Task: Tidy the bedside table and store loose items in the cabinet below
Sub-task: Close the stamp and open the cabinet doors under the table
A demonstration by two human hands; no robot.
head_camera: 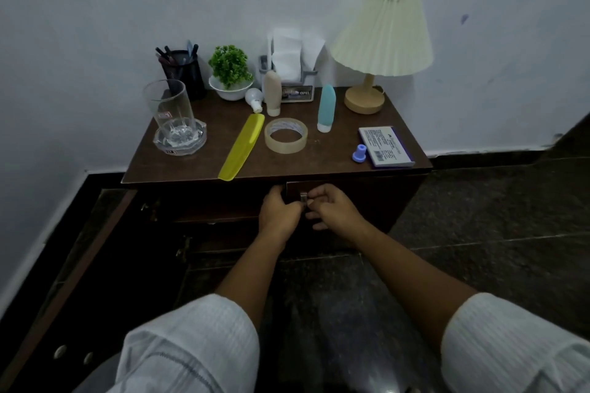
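The dark wooden bedside table carries loose items: a yellow comb, a tape roll, a blue squeeze bottle, a beige bottle, a light bulb, a purple cap and a white-and-blue box. Below the top, my right hand pinches the small metal handle of the right cabinet door. My left hand curls round that door's left edge, beside the handle.
The left cabinet door stands swung out to the left over the dark floor. At the back of the top are a glass in an ashtray, a pen holder, a potted plant, a tissue holder and a lamp.
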